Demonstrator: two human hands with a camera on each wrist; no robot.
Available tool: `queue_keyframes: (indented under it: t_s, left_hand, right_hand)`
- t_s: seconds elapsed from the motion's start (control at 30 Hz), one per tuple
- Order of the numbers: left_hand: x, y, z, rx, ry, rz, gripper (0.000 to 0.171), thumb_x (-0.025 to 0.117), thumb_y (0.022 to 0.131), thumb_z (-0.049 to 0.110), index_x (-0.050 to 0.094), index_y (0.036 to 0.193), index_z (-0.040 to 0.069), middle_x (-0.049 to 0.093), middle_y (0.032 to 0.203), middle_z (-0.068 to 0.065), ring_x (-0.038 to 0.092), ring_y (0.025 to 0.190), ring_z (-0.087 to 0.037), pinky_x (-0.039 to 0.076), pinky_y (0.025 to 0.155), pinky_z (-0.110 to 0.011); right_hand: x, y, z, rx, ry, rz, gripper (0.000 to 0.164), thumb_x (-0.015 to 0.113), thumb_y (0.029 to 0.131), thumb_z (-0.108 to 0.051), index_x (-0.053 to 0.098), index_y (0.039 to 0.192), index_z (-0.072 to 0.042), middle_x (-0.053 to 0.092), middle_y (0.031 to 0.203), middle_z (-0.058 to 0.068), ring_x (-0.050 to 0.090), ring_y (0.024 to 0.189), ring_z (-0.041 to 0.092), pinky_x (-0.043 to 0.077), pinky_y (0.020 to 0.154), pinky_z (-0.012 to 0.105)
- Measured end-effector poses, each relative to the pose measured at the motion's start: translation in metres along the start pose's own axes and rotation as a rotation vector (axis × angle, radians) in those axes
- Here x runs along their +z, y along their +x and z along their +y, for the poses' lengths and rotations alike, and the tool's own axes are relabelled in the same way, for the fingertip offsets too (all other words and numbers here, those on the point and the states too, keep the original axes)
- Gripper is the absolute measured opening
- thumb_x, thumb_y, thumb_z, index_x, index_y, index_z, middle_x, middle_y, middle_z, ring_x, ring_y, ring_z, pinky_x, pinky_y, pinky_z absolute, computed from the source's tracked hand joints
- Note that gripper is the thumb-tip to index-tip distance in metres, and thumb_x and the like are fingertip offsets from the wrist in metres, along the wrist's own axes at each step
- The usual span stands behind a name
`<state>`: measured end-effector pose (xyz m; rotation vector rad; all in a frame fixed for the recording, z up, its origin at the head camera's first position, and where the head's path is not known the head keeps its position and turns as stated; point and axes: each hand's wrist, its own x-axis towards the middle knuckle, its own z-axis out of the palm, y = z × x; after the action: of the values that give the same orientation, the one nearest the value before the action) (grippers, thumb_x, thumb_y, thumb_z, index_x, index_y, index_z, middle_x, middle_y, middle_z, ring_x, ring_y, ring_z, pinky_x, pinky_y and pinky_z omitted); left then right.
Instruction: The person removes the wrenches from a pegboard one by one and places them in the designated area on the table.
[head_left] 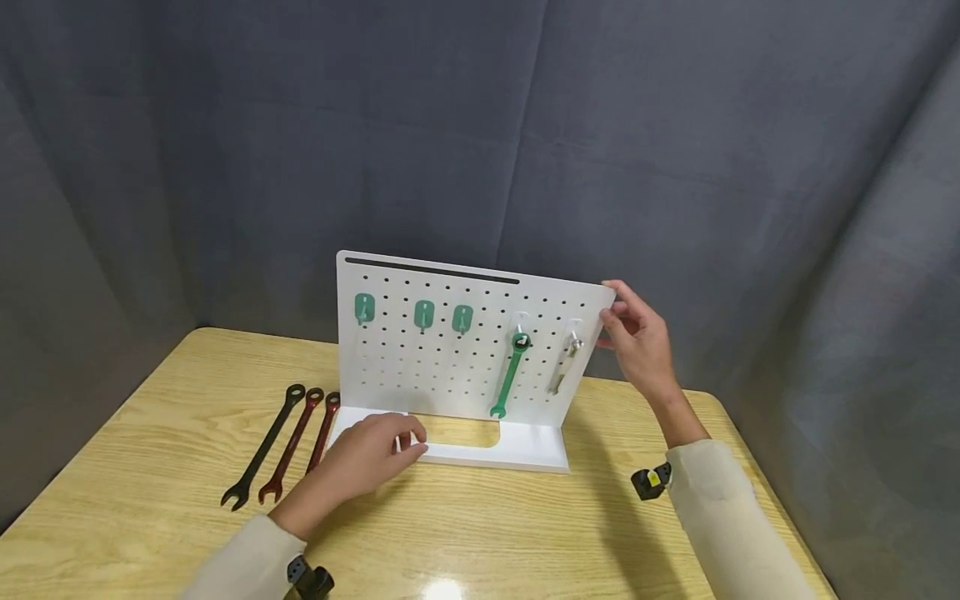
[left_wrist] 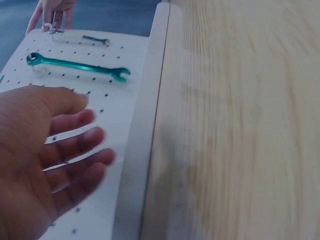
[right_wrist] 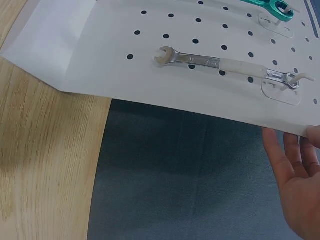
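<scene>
A white pegboard (head_left: 442, 367) stands tilted on the wooden table. At its upper right corner my right hand (head_left: 642, 346) grips the edge, thumb in front and fingers behind in the right wrist view. My left hand (head_left: 371, 454) hovers over the left part of the white base (head_left: 525, 450), fingers loosely bent with nothing between them; whether it touches the base I cannot tell. From a clear hook hangs a green combination wrench (head_left: 512, 375). Right of it, a smaller silver wrench (right_wrist: 215, 62) with a pale band hangs on another clear hook.
Three green hooks (head_left: 424, 314) sit on the board's left half without tools. Left of the board lie a black wrench (head_left: 262, 447) and two red wrenches (head_left: 292, 446), one partly hidden by my left arm. A grey curtain (head_left: 450, 125) hangs behind the table (head_left: 135, 433).
</scene>
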<state>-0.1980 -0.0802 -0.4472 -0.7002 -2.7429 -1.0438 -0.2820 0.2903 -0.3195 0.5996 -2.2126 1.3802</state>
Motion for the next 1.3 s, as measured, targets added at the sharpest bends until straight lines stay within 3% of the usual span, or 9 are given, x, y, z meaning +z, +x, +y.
queue_keyframes:
  t_s: [0.2, 0.33, 0.57, 0.77, 0.93, 1.13, 1.3]
  left_hand:
    - [0.027, 0.024, 0.015, 0.006, -0.154, 0.144, 0.024, 0.074, 0.095, 0.011, 0.069, 0.118, 0.009, 0.060, 0.085, 0.010, 0.058, 0.074, -0.008, 0.051, 0.064, -0.029]
    - [0.040, 0.038, 0.024, 0.020, -0.261, 0.182, 0.029, 0.073, 0.093, 0.005, 0.066, 0.122, 0.005, 0.062, 0.093, 0.004, 0.063, 0.083, -0.013, 0.055, 0.074, -0.034]
    - [0.050, 0.056, 0.033, -0.014, -0.357, 0.184, 0.038, 0.070, 0.095, 0.006, 0.061, 0.132, 0.005, 0.063, 0.103, -0.004, 0.063, 0.094, -0.018, 0.056, 0.081, -0.039]
    - [0.054, 0.064, 0.034, -0.057, -0.418, 0.173, 0.039, 0.069, 0.098, 0.008, 0.059, 0.135, 0.008, 0.063, 0.114, -0.008, 0.062, 0.102, -0.020, 0.055, 0.086, -0.037]
    - [0.057, 0.067, 0.035, -0.056, -0.494, 0.172, 0.040, 0.067, 0.098, 0.006, 0.058, 0.137, 0.007, 0.064, 0.121, -0.012, 0.064, 0.108, -0.025, 0.055, 0.090, -0.042]
    - [0.061, 0.075, 0.036, -0.041, -0.560, 0.154, 0.043, 0.065, 0.099, 0.004, 0.057, 0.140, 0.007, 0.064, 0.126, -0.013, 0.062, 0.116, -0.028, 0.054, 0.094, -0.044]
    - [0.063, 0.079, 0.035, -0.024, -0.578, 0.127, 0.036, 0.065, 0.100, 0.003, 0.059, 0.135, 0.008, 0.066, 0.118, -0.011, 0.064, 0.112, -0.025, 0.053, 0.097, -0.041]
  right_hand:
    - [-0.005, 0.000, 0.006, 0.006, -0.008, -0.014, 0.043, 0.059, 0.103, 0.003, 0.056, 0.145, -0.004, 0.060, 0.107, 0.024, 0.067, 0.091, 0.018, 0.061, 0.073, 0.031]
    - [-0.006, -0.001, 0.007, 0.014, -0.001, -0.028, 0.043, 0.059, 0.103, 0.001, 0.056, 0.145, -0.008, 0.060, 0.107, 0.022, 0.067, 0.093, 0.018, 0.061, 0.076, 0.039]
    - [-0.007, 0.001, 0.008, 0.000, -0.011, -0.028, 0.042, 0.059, 0.103, 0.001, 0.057, 0.145, -0.008, 0.061, 0.106, 0.021, 0.068, 0.092, 0.018, 0.061, 0.075, 0.033]
    - [-0.006, 0.001, 0.003, 0.018, -0.019, -0.035, 0.044, 0.058, 0.104, 0.002, 0.056, 0.146, -0.008, 0.060, 0.107, 0.023, 0.067, 0.094, 0.020, 0.061, 0.077, 0.037]
    - [-0.005, 0.001, 0.006, 0.031, 0.004, -0.031, 0.043, 0.059, 0.104, -0.001, 0.056, 0.146, -0.009, 0.059, 0.107, 0.022, 0.066, 0.092, 0.018, 0.061, 0.075, 0.031]
    - [-0.005, 0.001, 0.007, 0.024, 0.005, -0.029, 0.042, 0.058, 0.104, -0.001, 0.056, 0.146, -0.009, 0.061, 0.108, 0.022, 0.067, 0.093, 0.019, 0.061, 0.076, 0.037]
    - [-0.004, 0.001, 0.010, 0.026, -0.001, -0.025, 0.041, 0.058, 0.105, -0.002, 0.057, 0.145, -0.011, 0.062, 0.107, 0.020, 0.067, 0.094, 0.018, 0.060, 0.078, 0.043]
